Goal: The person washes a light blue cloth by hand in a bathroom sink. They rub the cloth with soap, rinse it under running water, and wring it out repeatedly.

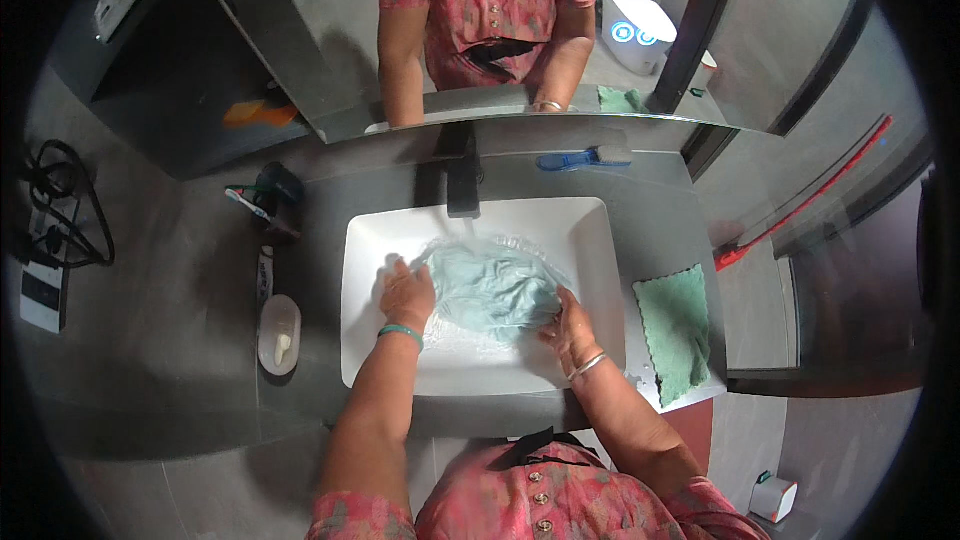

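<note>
A pale blue wet cloth point(490, 290) lies spread and wrinkled in water inside the white rectangular sink point(480, 380). At the cloth's left edge is my left hand point(407, 295), a green bangle on its wrist, fingers stretched and apart. My right hand point(572, 332), wearing a silver bangle, has its thumb and fingers around the cloth's right edge; the fingertips are partly hidden by the fabric. Above the sink's back rim stands a dark faucet point(462, 185), with water running below it.
Right of the sink lies a green cloth point(675, 330); behind it, a blue brush point(585, 159). On the left are a soap dish point(279, 335), a toothpaste tube point(265, 275) and a dark cup point(280, 195) with a toothbrush. A mirror point(340, 60) spans the back.
</note>
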